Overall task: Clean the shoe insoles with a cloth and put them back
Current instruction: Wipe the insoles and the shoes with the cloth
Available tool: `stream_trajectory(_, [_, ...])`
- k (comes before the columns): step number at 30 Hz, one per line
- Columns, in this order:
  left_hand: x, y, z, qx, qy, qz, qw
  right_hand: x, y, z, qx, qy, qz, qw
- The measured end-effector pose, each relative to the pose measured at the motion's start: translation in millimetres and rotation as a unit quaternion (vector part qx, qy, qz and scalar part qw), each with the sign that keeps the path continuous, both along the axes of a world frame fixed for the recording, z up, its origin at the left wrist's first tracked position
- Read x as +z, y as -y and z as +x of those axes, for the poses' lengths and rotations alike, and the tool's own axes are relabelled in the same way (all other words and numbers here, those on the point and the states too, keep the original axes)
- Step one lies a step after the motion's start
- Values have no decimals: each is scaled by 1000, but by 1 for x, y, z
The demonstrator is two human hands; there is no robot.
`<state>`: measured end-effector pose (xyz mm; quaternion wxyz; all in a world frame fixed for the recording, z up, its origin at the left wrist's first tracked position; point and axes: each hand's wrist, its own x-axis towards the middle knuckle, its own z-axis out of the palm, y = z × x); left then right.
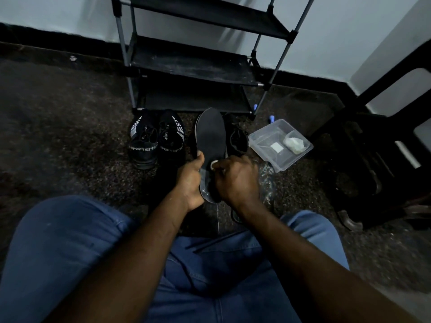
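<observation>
Since there's only the head view to go on: everything below comes off that one camera.
Insole (pixel 211 134): dark and held off the floor at mid frame. The toe end points up toward the shoe rack (pixel 193 64) and the heel end sits low between both hands.
Left hand (pixel 190 180): wrapped round the insole's left edge near the heel, with the thumb over the top face.
Right hand (pixel 235 178): fingers curled, pinching a small white cloth (pixel 214 163) against the insole's lower part. Only a scrap of the cloth peeks out.
Handling guess: looks light, thin and bendy. It'll probably flop or fold if you scrub hard far from the grip, and the heel looks shiny, maybe damp, so a bit slippy.
Where to hold: I'd say by the edges near the heel like now, moving the grip toward whichever end is being wiped.
Shoes: a pair of SPORT shoes (pixel 143 148) sits left of centre. A black shoe (pixel 236 141) is just right of the insole, partly hidden, and I can't tell if it's the insole's own.
Edges: a clear plastic tub (pixel 265 141) sits close on the right of the right hand, with a white wad (pixel 293 144) inside. The rack legs are just behind the shoes, and a dark stool (pixel 363 159) is at far right.
Open room: the left half of the frame is bare speckled floor (pixel 70 136), so swing that way.
</observation>
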<state>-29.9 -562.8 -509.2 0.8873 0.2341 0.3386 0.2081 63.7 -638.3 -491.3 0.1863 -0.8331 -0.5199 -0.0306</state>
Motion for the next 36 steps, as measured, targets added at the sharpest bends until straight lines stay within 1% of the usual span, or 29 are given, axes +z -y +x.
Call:
stream_trajectory(2, [-2,3,2,-1,-10,4,1000,-3,-5,-5,5,-35,25,999])
stream_trajectory(4, [0,6,1,-7,-15,-1,1000,-1,-9,-10,6,-42,47,998])
stream_trajectory(7, [-1,3,0,-1,1,-15,1000,4,-1,-11,18,3,51,999])
stream_trajectory(9, [1,2,-1,-4,6,-25,1000,6,5,-3,28,61,32,997])
stream_trajectory(11, [0,-1,0,1,22,-24,999,5,5,11,10,78,7,997])
stream_trajectory(13, [-2,-2,0,9,35,-16,999,6,2,21,-19,51,-11,998])
stream_trajectory(15, [-2,-2,0,11,36,-20,999,4,3,21,-27,25,-4,999])
stream_trajectory(18, [-5,-1,3,-3,13,-22,1000,-2,7,7,-9,8,32,999])
stream_trajectory(20, [-7,2,4,-12,-6,-8,1000,-3,5,-5,11,-8,55,998])
stream_trajectory(24, [-8,3,3,-15,-12,5,1000,1,-7,-15,21,-30,56,998])
stream_trajectory(25, [-9,2,2,-14,-7,0,1000,2,-5,-15,23,-18,48,998])
stream_trajectory(29, [-7,1,2,-4,-3,-24,1000,7,6,-8,47,74,33,996])
stream_trajectory(31, [-9,-1,3,4,7,-37,999,7,7,1,37,100,19,994])
stream_trajectory(34, [-8,-3,3,6,3,-18,1000,7,7,18,4,93,-9,996])
stream_trajectory(36, [-7,-3,4,25,-33,37,998,10,6,25,-7,71,1,997])
